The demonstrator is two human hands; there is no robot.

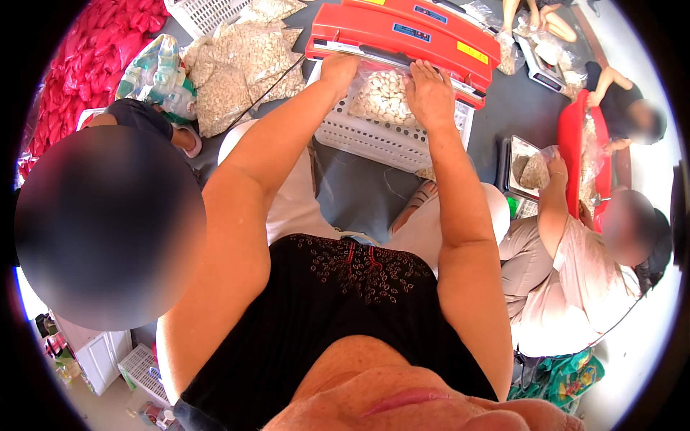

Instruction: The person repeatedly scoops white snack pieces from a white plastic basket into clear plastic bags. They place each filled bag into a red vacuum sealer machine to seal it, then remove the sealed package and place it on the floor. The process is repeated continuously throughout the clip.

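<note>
Head view, looking down our own forearms. Both arms reach forward to a clear plastic bag of pale, shell-like pieces [382, 97], which rests on top of an upturned white slatted plastic crate [374, 140] standing on the dark grey floor [359, 194].

Our left hand [338, 70] sits at the bag's upper left corner, fingers curled down onto the plastic right at the front edge of a long red heat-sealing machine [402, 36]. Our right hand [430, 93] lies flat over the bag's right side, fingers spread and pressing on the plastic, tips just short of the machine's bar. We cannot tell whether either hand truly pinches the film or only presses it down.

The bag's mouth points toward the red machine; its top edge is touching or tucked under the bar, too hidden by the hands to say which. A black cable [277, 82] runs from the machine's left end across the floor.

Behind and to the left we see several filled clear bags of the same pale pieces [241, 61] lying in a pile, with a heap of pink-red sacks [86, 57] beyond them. To the right, another person's hand [555, 169] holds a small clear bag over a grey tray, beside a red scoop-shaped tub [575, 154].
</note>
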